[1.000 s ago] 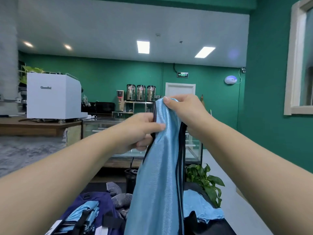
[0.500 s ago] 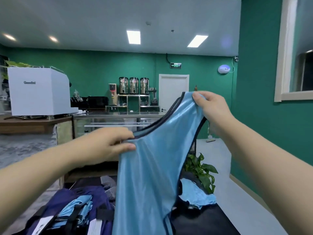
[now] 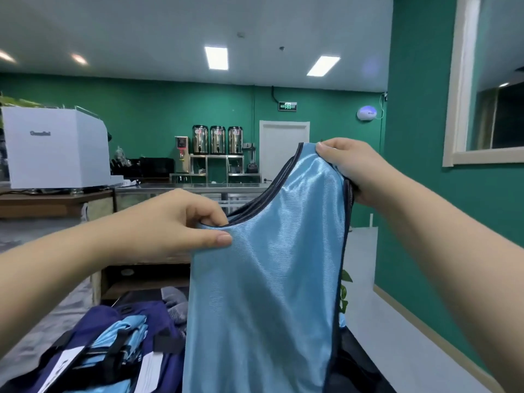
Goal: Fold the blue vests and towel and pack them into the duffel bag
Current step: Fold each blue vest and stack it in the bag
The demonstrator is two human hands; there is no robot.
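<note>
hands spread apart since earlier | shiny blue vest hangs, dark trim | left grip, right grip pinch shoulders

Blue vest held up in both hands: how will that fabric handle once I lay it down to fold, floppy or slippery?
Probably very floppy: the blue vest hangs limp below the left hand and right hand pinching its shoulders. Its glossy sheen suggests slick fabric, so folds may slide apart. It looks thin and light, so it will likely shift easily.
</note>
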